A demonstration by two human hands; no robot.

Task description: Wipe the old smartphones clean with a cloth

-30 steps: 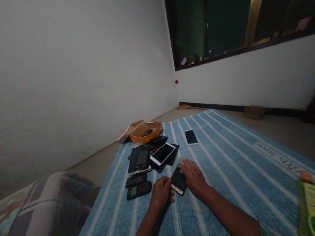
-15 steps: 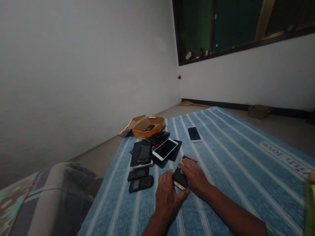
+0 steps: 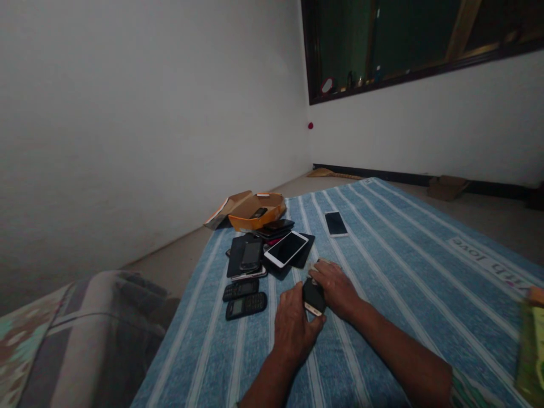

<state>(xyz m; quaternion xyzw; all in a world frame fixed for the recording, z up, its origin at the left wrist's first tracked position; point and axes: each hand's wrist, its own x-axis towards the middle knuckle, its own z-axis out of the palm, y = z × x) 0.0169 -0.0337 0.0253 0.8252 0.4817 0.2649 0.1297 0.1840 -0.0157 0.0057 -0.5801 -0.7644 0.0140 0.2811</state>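
A black smartphone with gold-coloured ends (image 3: 313, 296) lies on the blue striped cloth between my hands. My left hand (image 3: 294, 324) grips its near end, with the fingers along the left edge and the thumb by the near right corner. Over its far part lies my right hand (image 3: 336, 288), fingers bent and pressed down on a small pale scrap that looks like cloth or tissue, mostly hidden under them. Left of my hands are two black keypad phones (image 3: 246, 306). Just beyond, a white smartphone (image 3: 287, 249) rests on a pile of dark phones (image 3: 251, 254).
An open orange cardboard box (image 3: 257, 220) with a small phone inside stands at the far left. Another white smartphone (image 3: 335, 224) lies apart on the striped cloth (image 3: 408, 283). A yellow-green packet (image 3: 531, 351) is at the right edge. Draped fabric (image 3: 97, 328) is at the left.
The view has tilted slightly, so the scene sits higher. My left fingers have shifted a little right along the phone. My right hand stays over its far part.
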